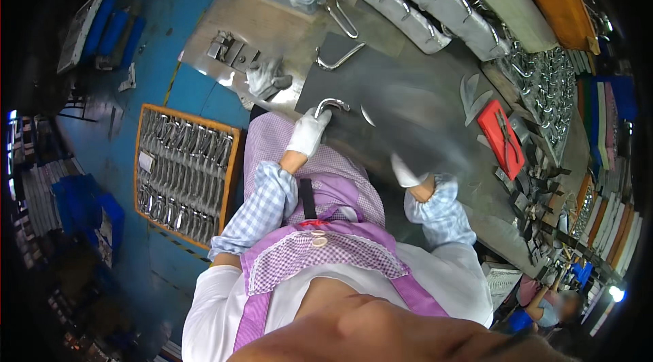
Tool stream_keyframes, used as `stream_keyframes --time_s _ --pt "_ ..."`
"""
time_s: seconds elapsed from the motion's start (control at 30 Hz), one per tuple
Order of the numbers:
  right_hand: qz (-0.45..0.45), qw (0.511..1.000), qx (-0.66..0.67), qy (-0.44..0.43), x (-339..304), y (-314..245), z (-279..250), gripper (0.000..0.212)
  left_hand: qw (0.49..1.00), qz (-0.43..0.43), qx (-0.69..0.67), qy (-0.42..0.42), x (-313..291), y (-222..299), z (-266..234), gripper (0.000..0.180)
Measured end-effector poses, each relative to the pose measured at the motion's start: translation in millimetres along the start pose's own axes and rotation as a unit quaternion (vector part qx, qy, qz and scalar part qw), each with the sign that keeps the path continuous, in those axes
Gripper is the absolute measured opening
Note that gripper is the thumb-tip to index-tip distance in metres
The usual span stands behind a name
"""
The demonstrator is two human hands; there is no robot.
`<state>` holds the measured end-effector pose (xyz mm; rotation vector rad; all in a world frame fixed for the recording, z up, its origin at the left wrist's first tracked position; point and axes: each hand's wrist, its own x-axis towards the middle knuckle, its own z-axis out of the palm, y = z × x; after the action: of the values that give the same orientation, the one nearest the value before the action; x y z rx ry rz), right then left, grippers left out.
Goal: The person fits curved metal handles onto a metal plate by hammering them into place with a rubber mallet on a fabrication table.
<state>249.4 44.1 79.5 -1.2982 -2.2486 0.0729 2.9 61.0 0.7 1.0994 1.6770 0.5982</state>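
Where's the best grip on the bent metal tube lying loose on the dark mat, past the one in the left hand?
Probably the long straight leg of the bent metal tube, taken from above, fingers across it. It lies flat on the dark mat with bare mat around it; the hooked end curves and offers less to hold.

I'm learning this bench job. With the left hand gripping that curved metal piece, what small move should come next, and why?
Probably bring the right hand over to steady the curved metal piece. The gloved left hand grips only one end, and the right hand rests apart on the dark mat.
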Motion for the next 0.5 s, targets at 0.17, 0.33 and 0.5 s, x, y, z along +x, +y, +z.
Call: stream_keyframes --time_s 0.17,0.33,0.5 --pt "0.224 0.961 0.145 0.067 -20 54 -30 0.01 0.995 0.093 -0.001 -0.025 -10 3 11 0.051" --pt "0.107 0.954 -0.235 0.149 -6 55 -32 0.013 0.987 0.081 -0.115 -0.072 -40 12 -1 0.044" --pt "0.241 0.963 -0.112 -0.031 10 -5 85 0.038 0.971 0.095 -0.156 -0.156 -45 24 -20 0.044"
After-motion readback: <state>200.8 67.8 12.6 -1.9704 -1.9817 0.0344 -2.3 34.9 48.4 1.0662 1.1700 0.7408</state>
